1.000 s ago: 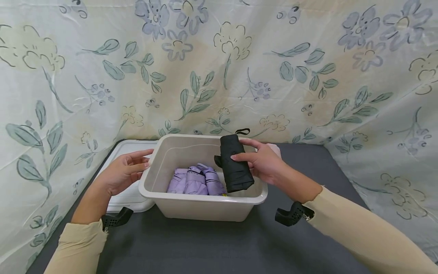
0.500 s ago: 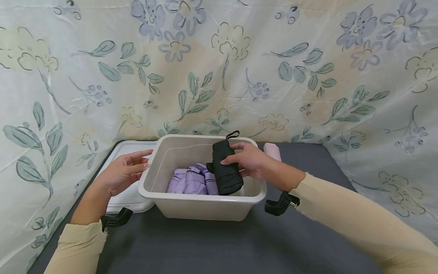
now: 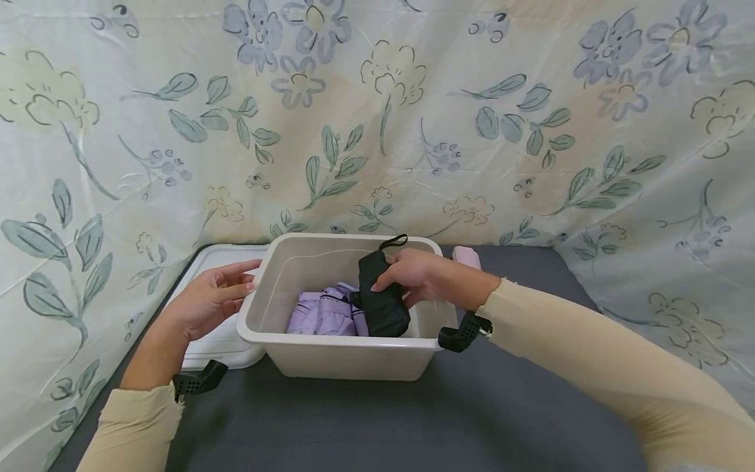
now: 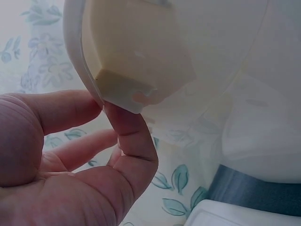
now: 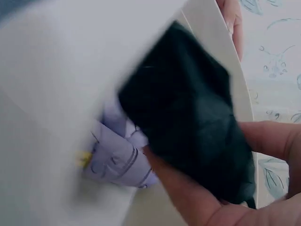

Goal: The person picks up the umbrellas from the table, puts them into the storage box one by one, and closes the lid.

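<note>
1. right hand (image 3: 421, 275): thumb and fingers pinch black folded umbrella (image 3: 383, 305), tilted in the mouth of beige bin (image 3: 348, 339), right of centre.
2. left hand (image 3: 209, 301): thumb and finger pinch beige bin at left.
3. purple bundles (image 3: 335, 314) lie inside, left.

a curtained-off recording nook; whether in a home or a workplace cannot be told
creased, flower-printed sheeting (image 3: 413, 183) hangs behind and along both sides of a dark grey surface (image 3: 330, 426), walling it in, and black wrist-worn cameras (image 3: 200, 379) show the recording set-up
</note>
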Action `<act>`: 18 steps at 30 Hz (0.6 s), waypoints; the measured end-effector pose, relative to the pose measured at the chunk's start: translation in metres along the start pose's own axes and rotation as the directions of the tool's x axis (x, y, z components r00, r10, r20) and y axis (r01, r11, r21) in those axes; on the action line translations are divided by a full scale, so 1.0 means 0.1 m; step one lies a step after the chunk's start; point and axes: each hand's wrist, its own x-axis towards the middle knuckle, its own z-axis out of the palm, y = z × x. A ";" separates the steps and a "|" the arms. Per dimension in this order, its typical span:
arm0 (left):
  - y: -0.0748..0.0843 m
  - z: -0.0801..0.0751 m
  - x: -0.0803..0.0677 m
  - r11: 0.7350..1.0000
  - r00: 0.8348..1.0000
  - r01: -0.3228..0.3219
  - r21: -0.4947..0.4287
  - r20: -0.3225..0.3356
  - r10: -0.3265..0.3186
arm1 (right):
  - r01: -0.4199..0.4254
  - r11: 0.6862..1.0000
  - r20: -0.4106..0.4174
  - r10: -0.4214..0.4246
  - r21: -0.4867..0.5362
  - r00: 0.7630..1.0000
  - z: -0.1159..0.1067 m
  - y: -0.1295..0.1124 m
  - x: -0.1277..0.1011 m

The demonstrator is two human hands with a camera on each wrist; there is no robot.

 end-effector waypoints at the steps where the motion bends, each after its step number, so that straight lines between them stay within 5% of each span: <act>1: 0.00 0.00 0.00 1.000 1.000 -0.001 0.002 -0.001 0.001 | -0.010 1.000 -0.001 0.010 -0.015 1.000 0.01 0.00 0.01; 18: -0.03 0.00 -0.03 1.000 1.000 -0.011 0.024 -0.006 0.011 | -0.105 0.983 0.029 0.111 -0.149 0.993 0.08 -0.13 0.24</act>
